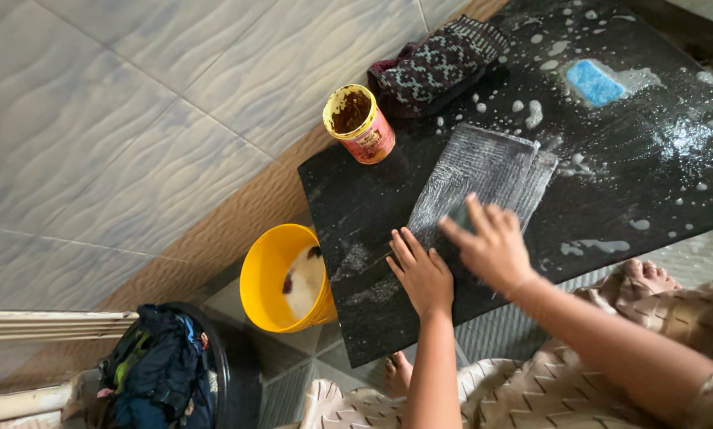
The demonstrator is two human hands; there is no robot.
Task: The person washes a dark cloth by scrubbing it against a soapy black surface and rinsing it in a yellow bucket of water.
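Under the hands lies a wet, soapy cloth (483, 179) on a glossy black stone table (650, 159). Left of them stands a smooth yellow plastic bucket (265, 274).

Black wet stone tabletop (658, 183): open lane on right half, only foam patches. Blue rectangular sponge (595, 82) blocks far right corner area. Soapy grey cloth (483, 175) occupies centre; left hand (422, 274) and right hand (490, 242) on its near end. Yellow-rimmed round tub (360, 123) and dark patterned knit cloth (440, 63) crowd far left edge. Yellow plastic bucket (273, 274) on floor tight against tabletop's left side. Near left tabletop corner free.
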